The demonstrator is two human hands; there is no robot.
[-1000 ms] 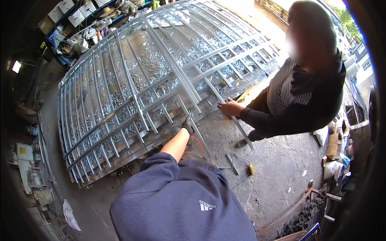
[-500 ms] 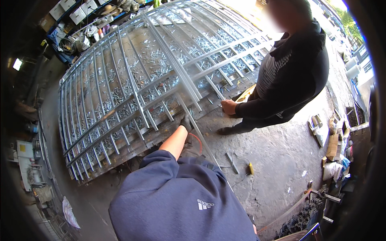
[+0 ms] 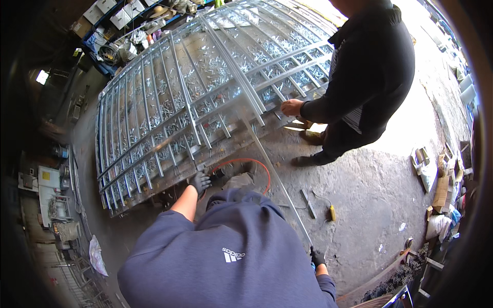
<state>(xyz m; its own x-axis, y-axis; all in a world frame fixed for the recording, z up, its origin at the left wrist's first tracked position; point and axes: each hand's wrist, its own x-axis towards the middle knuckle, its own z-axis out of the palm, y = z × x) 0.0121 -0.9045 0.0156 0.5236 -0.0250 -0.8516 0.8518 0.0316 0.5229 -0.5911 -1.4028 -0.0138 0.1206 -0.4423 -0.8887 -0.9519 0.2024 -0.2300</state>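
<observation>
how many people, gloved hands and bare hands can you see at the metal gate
people: 2 (the wearer, the co-worker)
gloved hands: 2 (left hand on the gate, right hand on the long metal bar)
bare hands: 1 (co-worker's hand)
total: 5

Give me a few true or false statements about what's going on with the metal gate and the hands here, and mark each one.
1. The left hand wears a dark glove and rests at the edge of the metal gate. True.
2. The right hand is empty. False: it grips a long metal bar.
3. Another person's hand touches the gate. True.
4. The hose on the floor is blue. False: it is orange-red.
</observation>
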